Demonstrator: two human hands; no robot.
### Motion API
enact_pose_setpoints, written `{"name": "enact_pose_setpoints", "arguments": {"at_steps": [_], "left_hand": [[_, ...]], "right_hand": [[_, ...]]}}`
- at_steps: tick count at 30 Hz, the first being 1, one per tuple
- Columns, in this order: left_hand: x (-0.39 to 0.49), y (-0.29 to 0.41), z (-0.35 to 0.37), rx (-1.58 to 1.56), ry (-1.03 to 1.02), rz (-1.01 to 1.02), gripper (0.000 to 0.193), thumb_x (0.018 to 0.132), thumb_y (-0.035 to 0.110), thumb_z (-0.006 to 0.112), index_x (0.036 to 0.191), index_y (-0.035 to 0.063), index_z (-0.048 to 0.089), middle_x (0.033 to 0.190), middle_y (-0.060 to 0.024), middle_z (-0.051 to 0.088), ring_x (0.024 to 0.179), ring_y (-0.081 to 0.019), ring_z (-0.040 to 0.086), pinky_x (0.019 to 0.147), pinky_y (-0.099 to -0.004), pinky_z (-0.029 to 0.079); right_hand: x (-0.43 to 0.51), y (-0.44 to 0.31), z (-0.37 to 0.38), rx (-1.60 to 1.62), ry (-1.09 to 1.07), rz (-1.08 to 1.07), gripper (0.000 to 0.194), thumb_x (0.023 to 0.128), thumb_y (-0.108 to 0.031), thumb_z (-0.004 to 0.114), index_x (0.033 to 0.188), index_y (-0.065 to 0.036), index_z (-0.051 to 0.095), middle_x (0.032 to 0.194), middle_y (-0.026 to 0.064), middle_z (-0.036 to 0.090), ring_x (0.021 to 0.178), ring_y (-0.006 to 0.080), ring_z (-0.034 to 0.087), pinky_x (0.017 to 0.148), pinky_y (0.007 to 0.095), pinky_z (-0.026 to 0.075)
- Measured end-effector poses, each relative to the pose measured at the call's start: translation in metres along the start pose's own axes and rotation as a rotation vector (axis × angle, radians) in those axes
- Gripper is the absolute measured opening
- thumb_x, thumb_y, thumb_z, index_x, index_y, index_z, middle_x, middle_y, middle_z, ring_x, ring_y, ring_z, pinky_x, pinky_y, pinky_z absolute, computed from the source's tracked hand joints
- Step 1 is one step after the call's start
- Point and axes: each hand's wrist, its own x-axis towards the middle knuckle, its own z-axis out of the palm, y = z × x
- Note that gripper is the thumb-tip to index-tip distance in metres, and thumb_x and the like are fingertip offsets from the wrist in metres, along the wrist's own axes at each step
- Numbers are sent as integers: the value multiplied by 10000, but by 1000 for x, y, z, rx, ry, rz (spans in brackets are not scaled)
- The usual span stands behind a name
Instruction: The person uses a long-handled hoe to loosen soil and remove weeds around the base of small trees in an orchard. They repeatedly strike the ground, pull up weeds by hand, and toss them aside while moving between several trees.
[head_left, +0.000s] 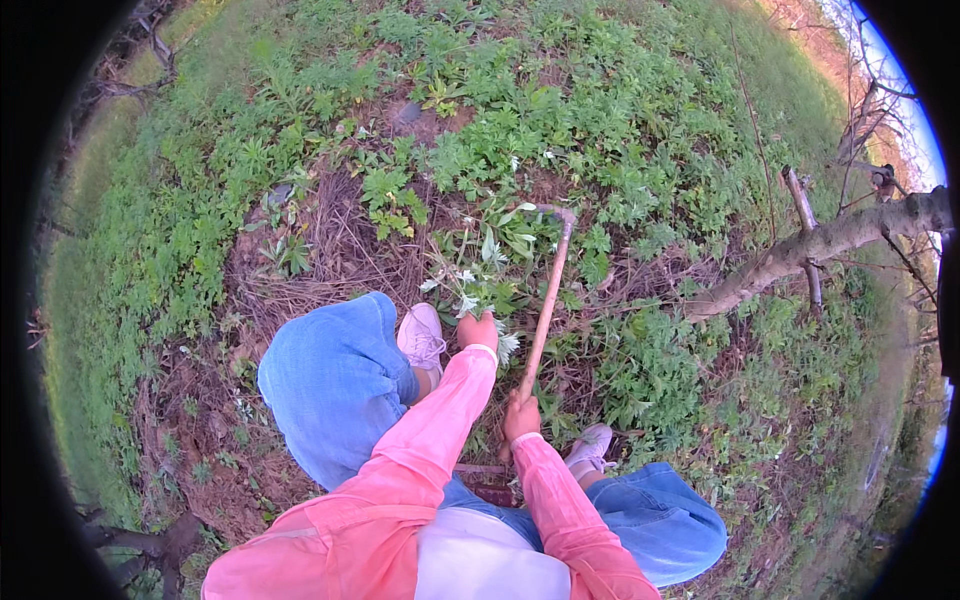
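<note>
My right hand (521, 417) is closed around the lower end of the wooden handle of a sickle (546, 311). The tool slants up and away from me, and its blade (553, 210) points left, partly hidden among green leaves. A bunch of leafy weeds (466, 294), some showing pale undersides, is in my left hand (477, 330), just left of the handle. Whether those stems are cut or still rooted cannot be seen. Both hands are low between my spread knees.
A bare tree trunk (787, 259) with stubby branches leans in from the right. Low green weeds (510, 142) cover the slope ahead. Dry grass (337, 232) and brown soil (225, 465) show at left. My pale shoes (421, 335) flank the hands. Dark branches (161, 544) stand at lower left.
</note>
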Motion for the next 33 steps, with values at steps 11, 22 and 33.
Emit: {"name": "enact_pose_setpoints", "arguments": {"at_steps": [11,22,33], "left_hand": [[-28,6,22,70,-54,54,364,808,293,585,882,-63,597,886,-303,597,872,-452,569,771,-489,440],[-32,28,18,-86,-57,219,308,825,250,575,952,-30,596,913,-271,607,878,-440,570,765,-463,439],[-45,19,30,69,-140,33,336,812,228,609,950,-76,566,904,-278,609,878,-417,585,761,-443,447]], "right_hand": [[-46,-25,-90,766,-89,-77,298,938,-355,461,861,-91,346,571,32,400,383,123,407,301,275,345],[115,-31,-4,195,193,-118,255,904,-217,479,860,26,416,608,151,541,430,246,555,368,368,436],[-24,-3,-75,822,-301,258,424,889,-523,463,814,-118,360,564,33,377,362,124,331,308,298,299]]}}
